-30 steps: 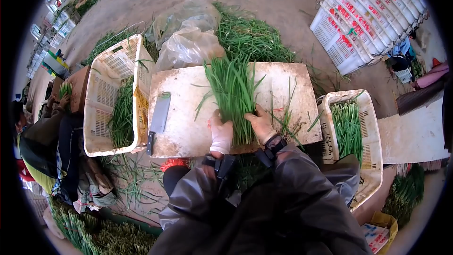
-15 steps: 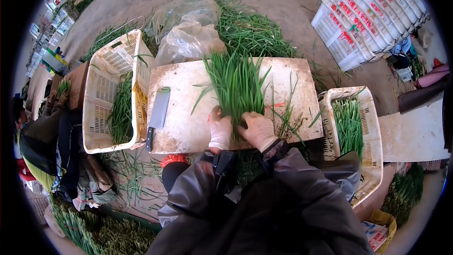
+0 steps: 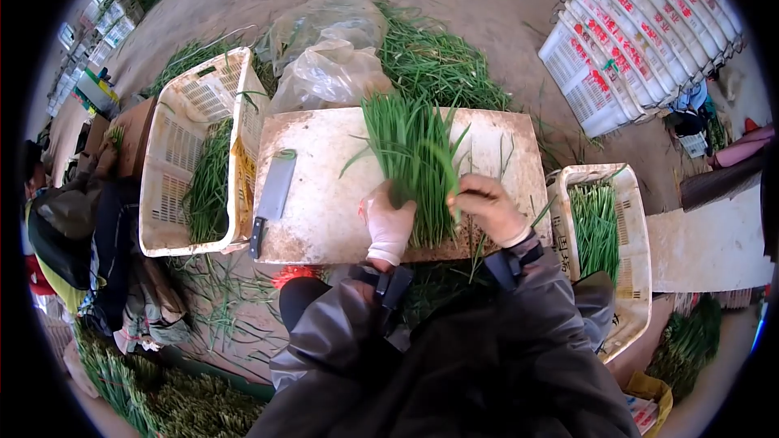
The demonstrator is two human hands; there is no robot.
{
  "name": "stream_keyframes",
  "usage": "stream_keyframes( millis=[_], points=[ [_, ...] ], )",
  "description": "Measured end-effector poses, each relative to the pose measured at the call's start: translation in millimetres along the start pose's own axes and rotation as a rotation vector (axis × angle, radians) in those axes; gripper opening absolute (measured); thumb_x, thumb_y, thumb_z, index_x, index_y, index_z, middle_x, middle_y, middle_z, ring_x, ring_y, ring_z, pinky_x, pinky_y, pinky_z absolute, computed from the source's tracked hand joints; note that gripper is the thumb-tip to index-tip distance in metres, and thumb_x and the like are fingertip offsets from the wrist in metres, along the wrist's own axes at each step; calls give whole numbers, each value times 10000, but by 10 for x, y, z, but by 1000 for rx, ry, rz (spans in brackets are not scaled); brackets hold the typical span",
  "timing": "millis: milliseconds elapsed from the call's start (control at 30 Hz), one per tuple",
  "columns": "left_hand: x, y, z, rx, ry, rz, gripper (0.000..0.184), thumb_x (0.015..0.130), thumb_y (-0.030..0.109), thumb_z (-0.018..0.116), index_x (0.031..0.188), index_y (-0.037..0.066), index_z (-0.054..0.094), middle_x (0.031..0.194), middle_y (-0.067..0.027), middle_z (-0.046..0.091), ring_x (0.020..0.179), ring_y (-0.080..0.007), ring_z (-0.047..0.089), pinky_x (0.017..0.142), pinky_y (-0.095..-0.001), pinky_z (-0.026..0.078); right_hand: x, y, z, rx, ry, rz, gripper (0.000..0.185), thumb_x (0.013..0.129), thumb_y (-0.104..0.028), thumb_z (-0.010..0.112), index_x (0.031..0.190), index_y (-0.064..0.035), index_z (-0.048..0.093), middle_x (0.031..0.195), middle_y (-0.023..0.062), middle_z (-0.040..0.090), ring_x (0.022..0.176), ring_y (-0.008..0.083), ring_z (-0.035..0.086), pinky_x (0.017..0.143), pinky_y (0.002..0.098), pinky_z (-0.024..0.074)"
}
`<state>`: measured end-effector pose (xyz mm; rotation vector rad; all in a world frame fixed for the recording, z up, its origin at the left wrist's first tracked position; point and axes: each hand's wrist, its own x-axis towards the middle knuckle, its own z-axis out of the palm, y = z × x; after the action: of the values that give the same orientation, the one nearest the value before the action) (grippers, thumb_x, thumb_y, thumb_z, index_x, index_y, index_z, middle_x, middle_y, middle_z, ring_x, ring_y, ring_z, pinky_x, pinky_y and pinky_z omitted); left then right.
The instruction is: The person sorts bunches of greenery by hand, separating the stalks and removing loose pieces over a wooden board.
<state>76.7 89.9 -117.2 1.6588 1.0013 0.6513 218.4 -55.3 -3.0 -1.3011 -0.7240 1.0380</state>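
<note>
A bundle of long green stalks [image 3: 410, 146] lies on the stained white board [image 3: 324, 186], leaf tips pointing away from me. My left hand [image 3: 388, 223], in a pale glove, is wrapped round the left side of the bundle. At its right side, my right hand [image 3: 491, 209] pinches a bent green leaf [image 3: 445, 166] near the lower ends. A cleaver [image 3: 276, 191] with a black handle rests on the board's left side. Loose stalks lie partly behind my right hand.
White crates with greens stand left [image 3: 154, 186] and right [image 3: 641, 276] of the board. Beyond it are plastic bags [image 3: 333, 73] and a heap of greens [image 3: 438, 61]. Stacked crates [image 3: 584, 73] stand at back right. Another person [image 3: 69, 227] sits at far left.
My right hand has moved right from the front of the bundle and now pinches a leaf drawn out at its side. My left hand stays on the bundle.
</note>
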Motion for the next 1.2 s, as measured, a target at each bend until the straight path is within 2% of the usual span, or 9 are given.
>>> stream_keyframes(
  millis=[133,200,333,567,600,767,867,1000,1200],
  points=[
    [-35,14,49,92,-9,113,575,774,132,801,1297,-53,648,1290,-222,654,1232,-359,610,1099,-408,469,85,-222,-452,319,98,-252,164,986,-130,692,1111,-26,705,928,48,703,811,124,668,731,272,519],
    [-36,-5,46,112,-105,119,592,803,173,787,1334,-35,629,1401,-251,590,1296,-403,572,1112,-428,466,296,-280,-629,236,468,-219,260,999,-182,693,1199,-18,673,971,59,713,835,134,670,745,281,521],
    [-119,83,48,287,-200,259,661,824,231,783,1402,-13,574,1514,-300,483,1383,-459,498,1138,-471,448,485,313,-1027,-437,786,-156,455,1004,-291,712,1326,13,609,1052,74,727,867,164,667,796,305,534],
    [-206,143,105,543,-373,406,811,831,337,787,1497,-9,478,1611,-317,353,1514,-484,323,1216,-522,350,676,789,-260,-857,430,-59,447,885,-308,789,1254,-76,689,988,140,777,887,282,752,817,387,589],
    [-207,146,108,565,-382,419,822,832,345,783,1503,-11,469,1612,-322,347,1516,-485,319,1219,-527,341,704,750,-131,-798,397,-53,382,909,-241,773,1245,-76,696,1000,111,763,909,218,719,840,339,568],
    [-239,107,157,687,-421,469,906,818,375,787,1537,-32,416,1626,-333,319,1530,-478,299,1231,-548,300,892,660,30,-1029,393,0,301,907,-168,742,1190,-69,711,1045,145,773,996,317,743,858,386,581],
    [-254,120,169,720,-459,478,945,801,399,800,1541,-37,406,1638,-324,308,1536,-467,300,1231,-542,301,1096,1002,-223,-1000,490,-127,307,909,-246,724,1184,-111,711,1052,135,776,974,359,738,846,447,588],
    [-260,147,177,738,-497,467,999,777,448,819,1541,-41,401,1659,-312,282,1549,-451,284,1233,-532,300,1303,809,-202,-825,562,-212,271,914,-195,734,1157,-78,713,1024,124,780,953,342,748,832,417,591],
    [-267,116,235,744,-513,481,1018,767,458,829,1535,-55,399,1675,-297,260,1566,-437,252,1238,-536,292,1764,799,-410,-913,511,-8,367,899,-277,762,1204,-89,683,1090,118,770,1026,333,733,885,435,567]
  ],
)
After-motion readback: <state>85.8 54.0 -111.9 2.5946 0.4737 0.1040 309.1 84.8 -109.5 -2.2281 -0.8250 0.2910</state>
